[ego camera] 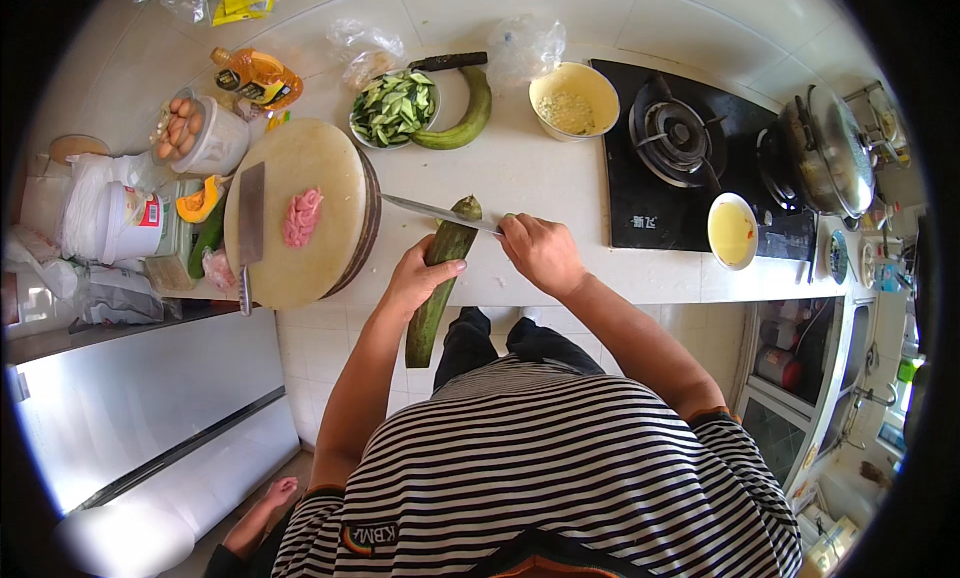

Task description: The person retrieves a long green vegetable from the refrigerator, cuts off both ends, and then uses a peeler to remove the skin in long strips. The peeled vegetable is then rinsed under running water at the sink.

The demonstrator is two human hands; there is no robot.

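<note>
My left hand grips a long green gourd-like vegetable at its middle, its lower end hanging past the counter's front edge. In my right hand is a knife, its handle hidden by the fingers; the blade points left and lies across the vegetable near its upper end. Left of both hands, a round chopping board bears pieces of raw meat and a cleaver. Behind the hands, a bowl of cut green pieces stands beside a curved green vegetable.
At the right is a black gas hob with a lidded pan. A yellow bowl and a bowl of yellow liquid stand near it. Eggs and an oil bottle are back left. Another person's hand shows lower left.
</note>
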